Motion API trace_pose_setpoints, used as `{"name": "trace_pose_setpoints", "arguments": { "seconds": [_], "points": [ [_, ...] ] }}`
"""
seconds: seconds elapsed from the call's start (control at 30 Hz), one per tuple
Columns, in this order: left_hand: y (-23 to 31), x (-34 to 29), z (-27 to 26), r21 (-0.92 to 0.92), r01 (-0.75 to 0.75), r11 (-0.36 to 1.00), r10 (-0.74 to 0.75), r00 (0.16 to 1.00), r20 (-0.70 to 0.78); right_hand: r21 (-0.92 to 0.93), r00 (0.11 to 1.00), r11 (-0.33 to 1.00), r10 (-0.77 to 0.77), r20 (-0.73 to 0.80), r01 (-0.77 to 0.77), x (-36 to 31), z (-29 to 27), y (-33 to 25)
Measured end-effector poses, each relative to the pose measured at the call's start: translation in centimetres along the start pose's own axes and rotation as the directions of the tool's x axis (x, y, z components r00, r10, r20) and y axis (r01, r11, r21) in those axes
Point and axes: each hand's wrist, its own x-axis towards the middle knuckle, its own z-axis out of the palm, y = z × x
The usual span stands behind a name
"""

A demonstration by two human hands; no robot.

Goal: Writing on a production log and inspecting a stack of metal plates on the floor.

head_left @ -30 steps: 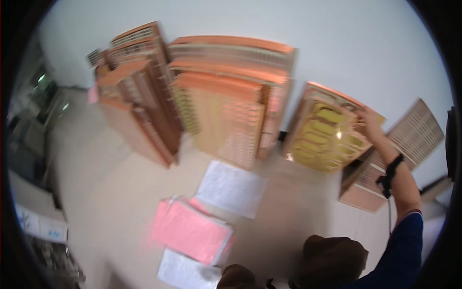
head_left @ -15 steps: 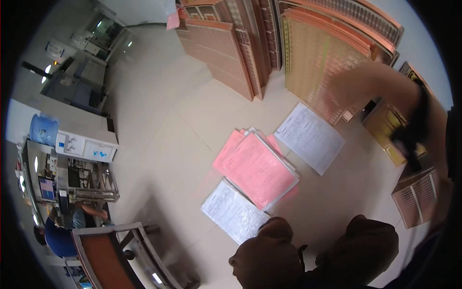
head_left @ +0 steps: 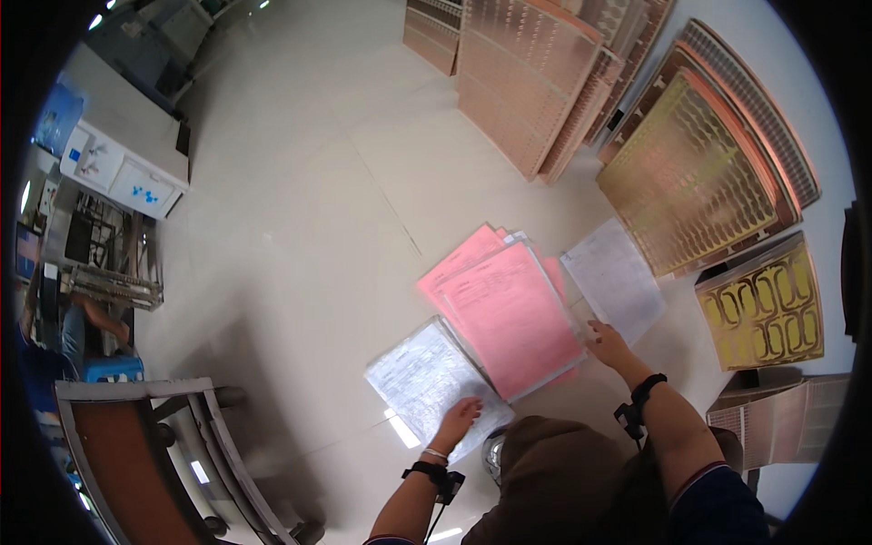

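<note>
Pink printed sheets (head_left: pixel 509 309), in clear sleeves, lie fanned in a pile on the floor before my knees. My right hand (head_left: pixel 607 345) is at the pile's right edge, fingers apart and holding nothing; whether it touches the pile I cannot tell. Just beyond that hand, a white printed sheet (head_left: pixel 618 282) rests partly against the standing panels. My left hand (head_left: pixel 460 421) hovers over or rests on a sleeved white sheet (head_left: pixel 422 381), its fingers loosely bent with nothing in them. Each wrist wears a black strap with a small device.
Copper-coloured panels (head_left: pixel 527 82) and gold-patterned panels (head_left: pixel 699 173) lean at the far right. A smaller yellow-patterned panel (head_left: pixel 763 304) stands nearer. At left are a wheeled cart (head_left: pixel 136 391) and a water dispenser (head_left: pixel 127 173). Someone sits behind the cart, partly cut off.
My right hand has come down from the leaning panels to the pink sheets. My left hand has entered view over the sleeved white sheet. The view has shifted, bringing more right-side panels in.
</note>
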Motion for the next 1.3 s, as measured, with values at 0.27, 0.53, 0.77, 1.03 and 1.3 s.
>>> {"name": "trace_pose_setpoints", "arguments": {
  "seconds": [0.27, 0.53, 0.77, 1.03, 1.3],
  "points": [
    [0.2, 2.2, 2.4, -0.303, 0.027, 0.953, -0.073, 0.987, -0.141, 0.135, 0.994, 0.988, 0.071, 0.079, -0.081, 2.9, 0.9, -0.6],
    [4.2, 7.4, 3.7, -0.484, -0.205, 0.851, 0.089, 0.964, -0.252, 0.073, 0.992, 0.993, 0.090, 0.083, -0.096, 3.5, 2.3, -0.4],
    [6.4, 9.1, 7.8, 0.179, -0.360, 0.916, 0.400, 0.771, -0.496, 0.091, 0.998, 0.995, 0.039, 0.041, -0.042, 2.5, 3.0, 1.9],
    [1.2, 7.2, 4.0, 0.199, -0.329, 0.923, 0.370, 0.616, -0.696, 0.160, 0.979, 0.967, 0.189, 0.076, -0.199, 2.8, 2.1, 0.0],
    [-1.5, 2.0, -3.6, 0.068, 0.375, 0.924, 0.036, 0.094, -0.995, 0.045, 0.988, 0.996, 0.087, -0.131, -0.082, 2.2, 0.9, 3.2]
  ]
}}
